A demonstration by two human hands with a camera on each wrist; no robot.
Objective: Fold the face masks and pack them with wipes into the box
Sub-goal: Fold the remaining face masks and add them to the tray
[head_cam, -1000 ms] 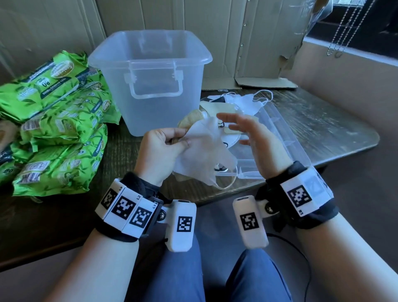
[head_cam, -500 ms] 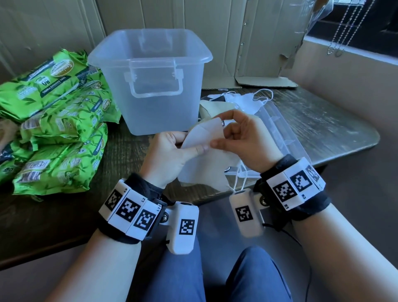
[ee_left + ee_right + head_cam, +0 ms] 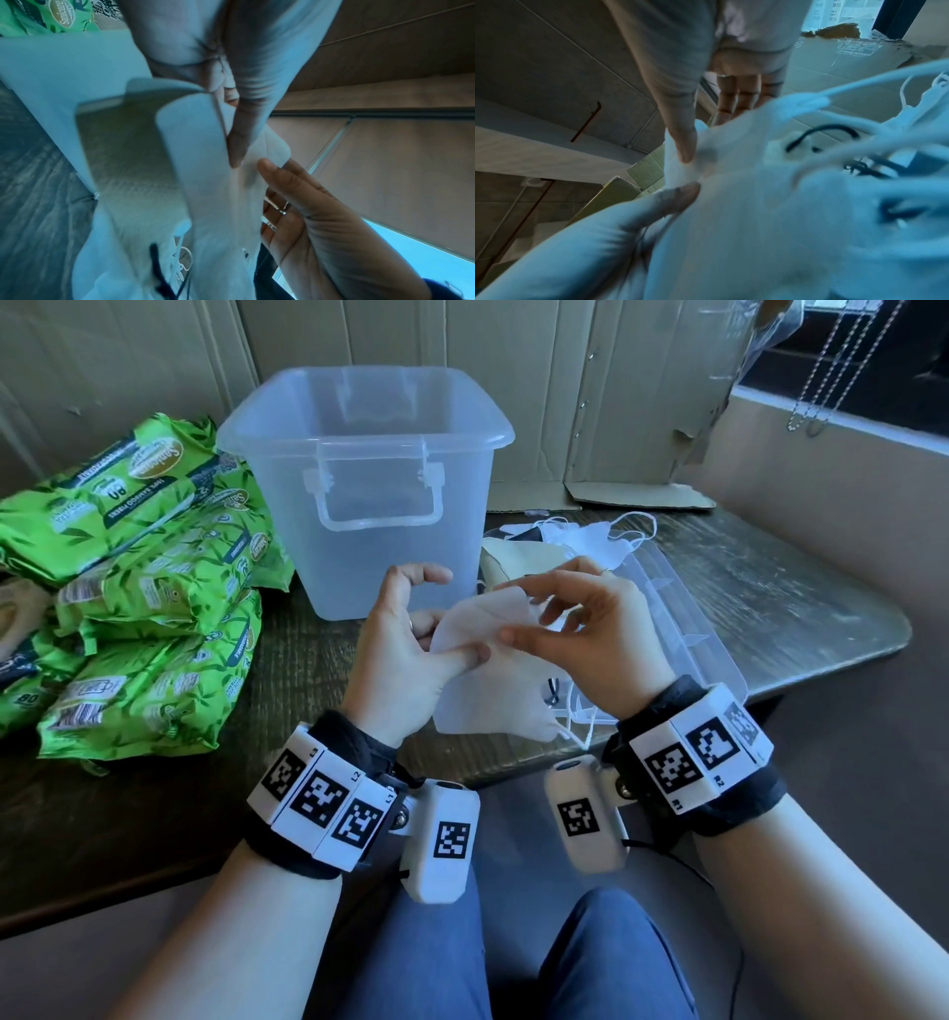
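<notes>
I hold a white face mask (image 3: 493, 690) over the table's front edge, its ear loops hanging below. My left hand (image 3: 405, 649) pinches its left side, thumb on top and index finger curled up clear of it. My right hand (image 3: 575, 629) pinches the upper right edge between thumb and fingers. The left wrist view shows the mask (image 3: 216, 203) folded along its middle, and the right wrist view shows it (image 3: 757, 223) blurred and close. The clear plastic box (image 3: 369, 469) stands open just behind my hands. Green wipes packs (image 3: 144, 567) are piled to the left.
The box's clear lid (image 3: 683, 634) lies flat to the right under my right hand. Several more masks (image 3: 590, 536), white and beige, lie behind it. Cardboard sheets (image 3: 642, 403) lean on the back wall. The dark table's rounded corner (image 3: 873, 634) is far right.
My right hand, open and apart a second ago, has come in and pinched the mask's upper edge. The mask has gone from bunched to flat and folded. My left index finger has lifted.
</notes>
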